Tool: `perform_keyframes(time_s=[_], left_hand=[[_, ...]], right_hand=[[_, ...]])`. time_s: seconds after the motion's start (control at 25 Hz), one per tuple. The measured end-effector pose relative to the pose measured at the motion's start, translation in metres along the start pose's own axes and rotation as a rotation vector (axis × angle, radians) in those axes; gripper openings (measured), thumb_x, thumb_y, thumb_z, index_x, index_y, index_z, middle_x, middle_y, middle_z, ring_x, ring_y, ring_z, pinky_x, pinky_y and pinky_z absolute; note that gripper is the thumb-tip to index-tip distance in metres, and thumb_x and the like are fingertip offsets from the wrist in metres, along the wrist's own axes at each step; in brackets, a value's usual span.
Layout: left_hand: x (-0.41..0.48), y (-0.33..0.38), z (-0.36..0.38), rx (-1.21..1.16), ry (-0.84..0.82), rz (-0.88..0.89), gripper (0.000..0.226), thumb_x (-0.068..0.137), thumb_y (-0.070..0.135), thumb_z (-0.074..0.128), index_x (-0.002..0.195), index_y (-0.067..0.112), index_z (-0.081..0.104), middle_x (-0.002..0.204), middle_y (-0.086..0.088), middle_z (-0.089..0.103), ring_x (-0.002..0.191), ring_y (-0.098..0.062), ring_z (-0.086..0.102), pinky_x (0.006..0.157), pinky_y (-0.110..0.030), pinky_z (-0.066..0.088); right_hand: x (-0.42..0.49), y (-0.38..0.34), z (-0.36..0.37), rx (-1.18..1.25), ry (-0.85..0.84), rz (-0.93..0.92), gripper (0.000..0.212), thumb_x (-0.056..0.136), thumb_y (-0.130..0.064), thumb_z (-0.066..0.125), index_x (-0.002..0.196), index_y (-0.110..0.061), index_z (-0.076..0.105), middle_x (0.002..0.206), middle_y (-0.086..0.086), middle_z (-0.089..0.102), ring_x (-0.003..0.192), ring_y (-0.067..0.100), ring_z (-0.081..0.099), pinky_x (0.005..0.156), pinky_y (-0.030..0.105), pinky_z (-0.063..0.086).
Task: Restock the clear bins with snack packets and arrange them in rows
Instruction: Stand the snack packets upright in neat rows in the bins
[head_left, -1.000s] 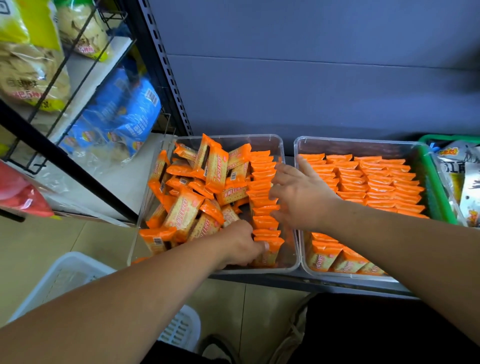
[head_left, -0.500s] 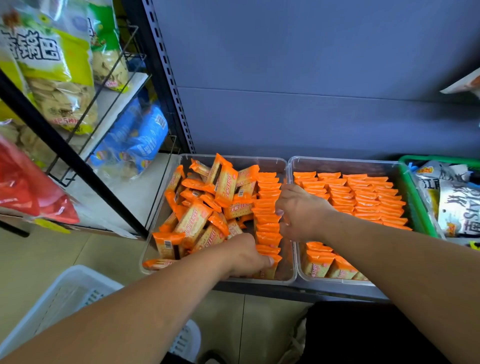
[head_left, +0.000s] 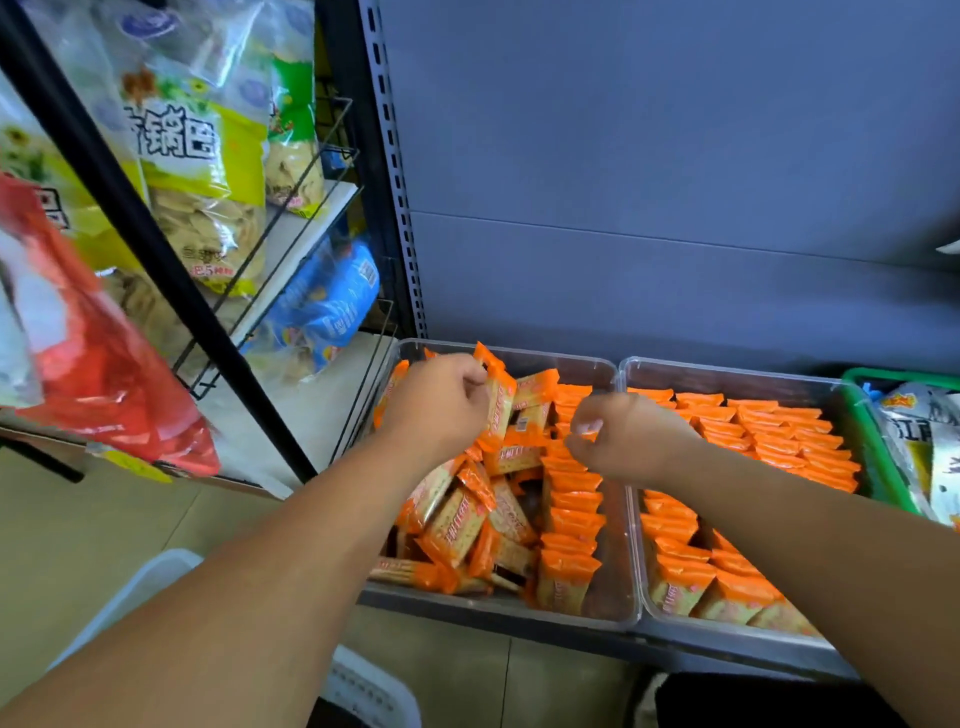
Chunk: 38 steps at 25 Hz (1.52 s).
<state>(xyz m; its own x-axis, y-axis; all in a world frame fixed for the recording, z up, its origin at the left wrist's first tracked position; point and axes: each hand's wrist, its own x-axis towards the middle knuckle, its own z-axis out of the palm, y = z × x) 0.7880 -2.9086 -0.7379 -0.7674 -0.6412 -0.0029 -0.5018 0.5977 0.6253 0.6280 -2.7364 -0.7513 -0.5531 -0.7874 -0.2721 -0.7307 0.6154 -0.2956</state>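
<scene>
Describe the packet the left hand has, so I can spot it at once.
Find the left clear bin under the grey wall. At its far end, the left hand pinches one packet. It alone is held up on end, orange tip upward; the rest lie heaped or filed in a row.

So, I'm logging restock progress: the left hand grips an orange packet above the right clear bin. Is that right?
Not quite. The head view shows the left hand gripping the orange packet above the left clear bin, not the right clear bin.
</scene>
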Motion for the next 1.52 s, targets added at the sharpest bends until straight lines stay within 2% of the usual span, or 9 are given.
perform_keyframes(time_s=[0.24, 0.36, 0.52, 0.76, 0.92, 1.08, 1.16, 1.32, 1.52], left_hand=[[0.049, -0.006, 0.026, 0.181, -0.107, 0.063, 0.054, 0.102, 0.026, 0.061, 0.154, 0.019, 0.047, 0.156, -0.004, 0.048, 0.143, -0.027, 0.046, 0.115, -0.041, 0.042], [0.077, -0.006, 0.03, 0.159, -0.191, 0.031, 0.063, 0.095, 0.016, 0.068, 0.154, 0.022, 0.046, 0.15, -0.004, 0.046, 0.131, -0.027, 0.054, 0.108, -0.04, 0.049], [0.083, 0.007, 0.018, 0.183, -0.356, -0.104, 0.075, 0.08, 0.019, 0.081, 0.148, 0.03, 0.052, 0.143, 0.006, 0.048, 0.126, -0.019, 0.057, 0.097, -0.032, 0.053], [0.053, 0.019, -0.005, -0.029, -0.691, -0.207, 0.028, 0.078, 0.024, 0.084, 0.104, 0.034, 0.078, 0.103, 0.011, 0.075, 0.089, -0.008, 0.075, 0.085, -0.033, 0.063], [0.025, 0.024, -0.004, 0.233, -1.087, -0.121, 0.039, 0.085, 0.039, 0.084, 0.122, 0.041, 0.072, 0.122, 0.018, 0.069, 0.112, -0.005, 0.067, 0.1, -0.036, 0.057], [0.043, 0.017, 0.002, 0.225, -0.555, 0.016, 0.014, 0.097, 0.039, 0.071, 0.108, 0.033, 0.077, 0.103, 0.016, 0.072, 0.096, -0.007, 0.068, 0.085, -0.034, 0.06], [0.06, 0.008, 0.019, 0.229, -0.281, 0.093, 0.026, 0.102, 0.033, 0.063, 0.127, 0.03, 0.071, 0.124, 0.009, 0.07, 0.112, -0.013, 0.066, 0.097, -0.037, 0.057], [0.076, 0.003, 0.056, 0.313, -0.485, 0.114, 0.051, 0.108, 0.034, 0.052, 0.158, 0.027, 0.042, 0.152, 0.003, 0.049, 0.139, -0.023, 0.049, 0.111, -0.038, 0.045], [0.091, -0.001, 0.044, 0.146, -0.719, -0.038, 0.054, 0.083, 0.053, 0.082, 0.133, 0.04, 0.066, 0.112, 0.017, 0.069, 0.104, -0.01, 0.07, 0.096, -0.041, 0.059]], right_hand=[[0.058, 0.022, -0.005, 0.212, 0.228, -0.023, 0.014, 0.096, -0.036, 0.059, 0.096, -0.031, 0.072, 0.101, -0.009, 0.075, 0.093, 0.016, 0.069, 0.091, 0.043, 0.059], [0.071, 0.033, 0.01, 0.162, 0.299, -0.082, 0.018, 0.1, -0.041, 0.06, 0.107, -0.029, 0.071, 0.099, -0.016, 0.071, 0.091, 0.004, 0.063, 0.119, 0.039, 0.039], [0.074, 0.039, 0.018, 0.237, 0.351, -0.109, 0.025, 0.1, -0.043, 0.062, 0.113, -0.026, 0.073, 0.097, -0.017, 0.066, 0.099, 0.009, 0.065, 0.108, 0.041, 0.049], [0.075, 0.042, 0.023, 0.181, 0.285, -0.164, 0.021, 0.101, -0.04, 0.06, 0.114, -0.029, 0.073, 0.109, -0.014, 0.073, 0.104, 0.006, 0.066, 0.13, 0.042, 0.016], [0.07, 0.042, 0.019, 0.168, 0.252, -0.173, 0.023, 0.102, -0.039, 0.059, 0.118, -0.029, 0.071, 0.115, -0.014, 0.072, 0.108, 0.005, 0.066, 0.13, 0.035, 0.005], [0.071, 0.044, 0.019, 0.251, 0.268, -0.17, 0.02, 0.101, -0.037, 0.061, 0.113, -0.026, 0.073, 0.106, -0.012, 0.073, 0.101, 0.007, 0.067, 0.12, 0.018, 0.002], [0.072, 0.047, 0.017, 0.303, 0.274, -0.163, 0.02, 0.1, -0.037, 0.063, 0.113, -0.024, 0.073, 0.102, -0.013, 0.072, 0.099, 0.006, 0.067, 0.12, 0.018, 0.008], [0.072, 0.057, 0.015, 0.322, 0.219, -0.213, 0.023, 0.098, -0.033, 0.07, 0.119, -0.024, 0.073, 0.102, -0.018, 0.067, 0.099, 0.003, 0.064, 0.11, 0.034, 0.047], [0.074, 0.066, 0.021, 0.247, 0.243, -0.31, 0.02, 0.094, -0.026, 0.075, 0.114, -0.025, 0.073, 0.107, -0.015, 0.071, 0.098, 0.0, 0.064, 0.124, 0.041, 0.029]])
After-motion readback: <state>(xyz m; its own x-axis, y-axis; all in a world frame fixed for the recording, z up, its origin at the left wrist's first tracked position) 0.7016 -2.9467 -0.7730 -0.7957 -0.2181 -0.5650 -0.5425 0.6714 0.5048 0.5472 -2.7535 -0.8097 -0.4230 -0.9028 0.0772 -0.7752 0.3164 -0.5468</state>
